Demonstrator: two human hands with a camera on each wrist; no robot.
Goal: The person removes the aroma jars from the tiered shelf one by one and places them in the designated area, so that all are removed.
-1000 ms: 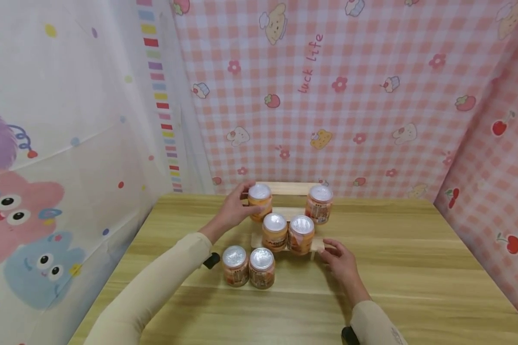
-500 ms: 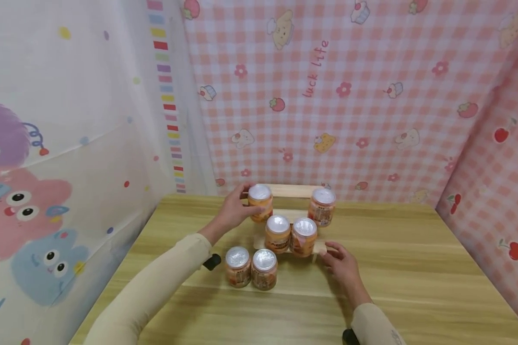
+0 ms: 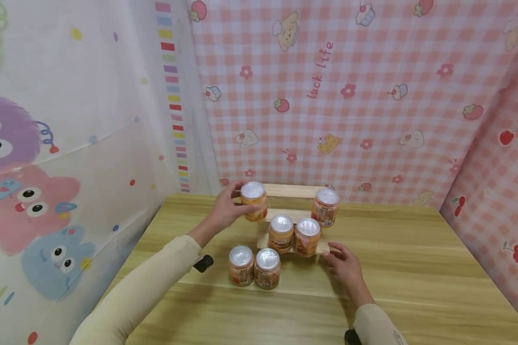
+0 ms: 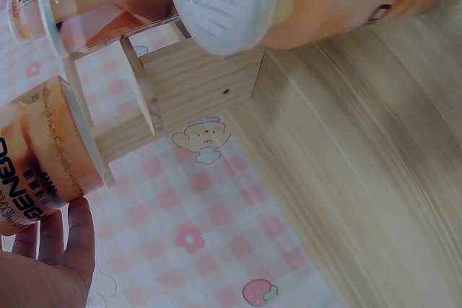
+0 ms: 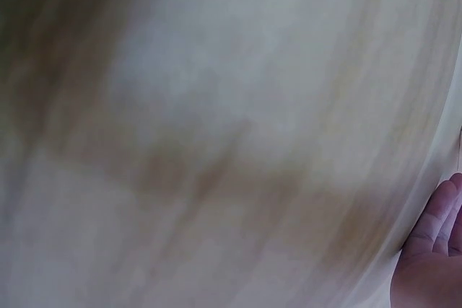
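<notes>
My left hand grips an orange-labelled can with a silvery lid, at the left end of a stepped wooden rack. In the left wrist view, the fingers curl against this can's lower edge. On the rack's lower step stand two similar cans, a left one and a right one, side by side. Another can sits higher up at the right. My right hand holds the right end of the lower step between thumb and fingers.
Two more cans, a left one and a right one, stand close together on the wood-grain table in front of the rack. A pink checked cloth hangs behind the table. A cartoon-printed sheet hangs at the left.
My left hand has shifted left with its can, widening the gap to the lower-step cans. The right hand stays at the rack's end. The head view has swung slightly left.
</notes>
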